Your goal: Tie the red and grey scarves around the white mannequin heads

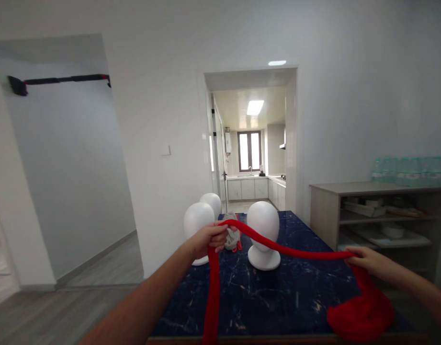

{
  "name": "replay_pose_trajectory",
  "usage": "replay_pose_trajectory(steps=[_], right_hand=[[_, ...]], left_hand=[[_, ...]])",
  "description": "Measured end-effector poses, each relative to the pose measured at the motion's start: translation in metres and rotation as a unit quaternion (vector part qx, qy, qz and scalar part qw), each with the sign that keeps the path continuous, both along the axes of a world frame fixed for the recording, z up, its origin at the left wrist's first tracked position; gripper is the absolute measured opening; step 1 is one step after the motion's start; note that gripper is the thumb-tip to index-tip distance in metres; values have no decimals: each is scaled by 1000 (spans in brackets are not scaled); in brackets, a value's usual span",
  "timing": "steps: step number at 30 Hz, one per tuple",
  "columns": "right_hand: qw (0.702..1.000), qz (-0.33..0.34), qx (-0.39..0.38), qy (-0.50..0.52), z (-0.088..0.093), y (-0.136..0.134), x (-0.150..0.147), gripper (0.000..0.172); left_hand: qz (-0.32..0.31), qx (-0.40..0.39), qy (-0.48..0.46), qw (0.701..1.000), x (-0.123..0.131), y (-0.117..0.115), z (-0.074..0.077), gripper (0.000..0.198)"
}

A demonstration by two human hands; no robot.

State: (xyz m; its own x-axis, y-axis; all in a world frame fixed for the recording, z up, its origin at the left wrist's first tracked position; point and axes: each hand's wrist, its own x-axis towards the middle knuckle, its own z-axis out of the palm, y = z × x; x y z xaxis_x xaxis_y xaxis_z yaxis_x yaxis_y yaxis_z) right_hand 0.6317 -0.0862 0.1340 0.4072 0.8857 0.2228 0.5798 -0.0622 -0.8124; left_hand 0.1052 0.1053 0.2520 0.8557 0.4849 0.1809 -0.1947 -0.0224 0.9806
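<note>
A long red strip of cloth [288,250] stretches between my hands, sagging a little in the middle. My left hand [211,237] is closed around it, and one end hangs down past the table's front edge. At the right, my right hand [358,258] pinches the cloth, with the rest bunched below it over the table's right front. Behind the strip stands a white foam mannequin head [262,223] on its round base. Another white head [198,220] is just behind my left hand, partly hidden by it, and a third head [211,203] shows farther back.
The heads stand on a dark blue marbled table [270,302]. Grey and red fabric [231,238] lies between them. To the right is a shelf unit [324,203] with several water bottles [407,171] on top. A doorway behind opens on a kitchen.
</note>
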Motion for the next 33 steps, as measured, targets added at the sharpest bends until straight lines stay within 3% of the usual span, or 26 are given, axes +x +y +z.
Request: replay_pose_trajectory(steps=[2, 4, 8, 10, 12, 15, 17, 20, 22, 25, 28, 31, 33], right_hand=[[994, 93, -54, 4, 3, 5, -15, 36], [986, 142, -83, -14, 7, 11, -38, 31], [963, 251, -102, -6, 18, 23, -106, 22], [933, 340, -109, 52, 25, 27, -146, 30], [900, 407, -118, 100, 31, 28, -183, 53], [886, 437, -120, 100, 35, 29, -227, 84], [877, 452, -123, 107, 35, 32, -244, 72], [852, 475, -132, 173, 43, 37, -240, 30], [849, 466, -99, 227, 59, 37, -215, 27], [844, 440, 16, 304, 96, 30, -160, 25], [826, 423, 106, 358, 136, 15, -124, 35], [831, 405, 120, 362, 166, 6, -140, 31], [856, 414, 68, 303, 179, 8, -175, 28]], left_hand=[[-27, -15, -47, 998, 6, -9, 20, 28], [-49, -14, -70, 996, 15, -21, 38, 32], [-73, 31, -93, 993, 37, -46, 62, 45], [-85, 56, -106, 989, 47, -56, 66, 48], [-97, 70, -116, 986, 54, -64, 68, 46], [-106, 76, -124, 984, 57, -70, 67, 45], [-104, 76, -125, 984, 55, -71, 66, 46], [-91, 65, -140, 984, 43, -64, 61, 43], [-81, 53, -163, 982, 29, -54, 53, 40], [-65, 27, -195, 978, 5, -34, 38, 32], [-83, 27, -105, 991, -11, -20, 23, 31], [-95, 78, 63, 990, 1, -27, 17, 59], [-68, 115, 78, 988, 26, -44, 20, 75]])
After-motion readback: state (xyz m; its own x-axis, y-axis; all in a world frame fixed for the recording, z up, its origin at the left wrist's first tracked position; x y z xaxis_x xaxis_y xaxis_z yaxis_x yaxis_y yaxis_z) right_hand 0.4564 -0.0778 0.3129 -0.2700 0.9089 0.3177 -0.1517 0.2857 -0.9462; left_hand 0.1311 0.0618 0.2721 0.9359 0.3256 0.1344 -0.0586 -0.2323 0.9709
